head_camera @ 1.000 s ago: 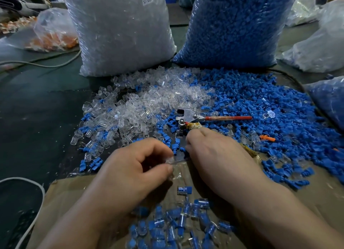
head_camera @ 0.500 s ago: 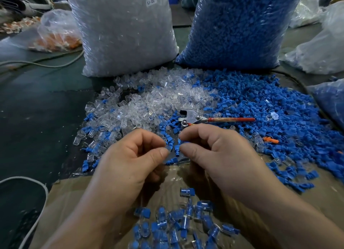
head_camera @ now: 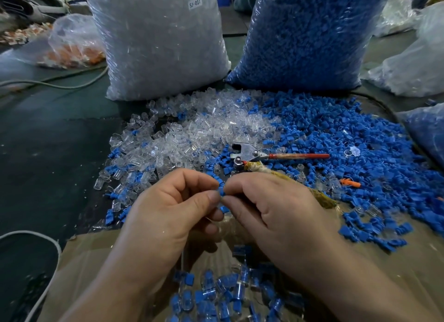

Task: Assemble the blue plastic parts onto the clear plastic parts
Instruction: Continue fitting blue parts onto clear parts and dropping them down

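Observation:
My left hand and my right hand meet fingertip to fingertip above the table's front. Between them they pinch a small blue plastic part; whether a clear part sits behind it in my left fingers cannot be told. A pile of loose clear parts lies just beyond the hands. To its right spreads a wide pile of loose blue parts. Below my hands, several assembled blue-and-clear pieces lie on the cardboard.
Pliers with a red handle lie on the parts behind my hands. A tall bag of clear parts and a bag of blue parts stand at the back. A white cable curves at the left.
Both hands have lifted off the cardboard and come together higher up. The blue part now shows between the fingertips, where a clear piece showed before.

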{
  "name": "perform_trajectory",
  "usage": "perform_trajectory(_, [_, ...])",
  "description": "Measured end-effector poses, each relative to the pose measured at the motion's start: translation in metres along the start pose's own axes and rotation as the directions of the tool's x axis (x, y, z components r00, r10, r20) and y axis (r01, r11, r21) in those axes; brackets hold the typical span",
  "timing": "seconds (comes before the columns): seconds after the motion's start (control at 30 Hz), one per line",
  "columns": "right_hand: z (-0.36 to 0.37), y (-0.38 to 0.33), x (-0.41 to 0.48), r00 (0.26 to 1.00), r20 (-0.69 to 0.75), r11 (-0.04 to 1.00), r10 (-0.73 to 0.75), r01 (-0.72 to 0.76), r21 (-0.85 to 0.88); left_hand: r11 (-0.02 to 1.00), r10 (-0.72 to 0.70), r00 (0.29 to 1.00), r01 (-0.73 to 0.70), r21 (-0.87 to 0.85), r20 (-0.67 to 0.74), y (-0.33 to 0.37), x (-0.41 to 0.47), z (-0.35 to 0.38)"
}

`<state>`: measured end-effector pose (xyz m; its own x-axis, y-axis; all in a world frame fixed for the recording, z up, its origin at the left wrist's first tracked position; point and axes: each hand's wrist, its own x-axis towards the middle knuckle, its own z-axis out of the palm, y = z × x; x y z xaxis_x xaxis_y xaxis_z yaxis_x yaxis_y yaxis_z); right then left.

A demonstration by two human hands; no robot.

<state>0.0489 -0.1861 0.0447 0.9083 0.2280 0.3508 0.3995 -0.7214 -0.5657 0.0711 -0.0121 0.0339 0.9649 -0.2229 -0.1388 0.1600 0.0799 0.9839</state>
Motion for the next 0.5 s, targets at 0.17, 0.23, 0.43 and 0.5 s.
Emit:
perform_trajectory(0.17, [0.0,-0.002,0.0,1.0,0.008,0.999,-0.027,0.027,-0.02,1.0,-0.002,0.999,0.002,-0.019,0.032,0.0,0.0,-0.001])
perform_trajectory(0.23, [-0.001,-0.001,0.0,0.999,0.023,1.0,-0.022,0.023,-0.015,1.0,0.013,0.999,-0.013,0.011,0.034,-0.002,0.001,-0.001])
perform_trajectory(0.43, [-0.002,0.004,0.002,0.999,0.038,0.972,-0.024,0.032,-0.231,0.973,0.078,0.994,-0.058,0.224,-0.081,-0.011,0.004,-0.002])
perform_trajectory(0.5, [-0.007,0.015,0.007,0.992,0.009,0.903,0.125,-0.109,-0.416,0.974,0.081,0.992,-0.059,0.217,-0.094,-0.013,0.006,-0.004])
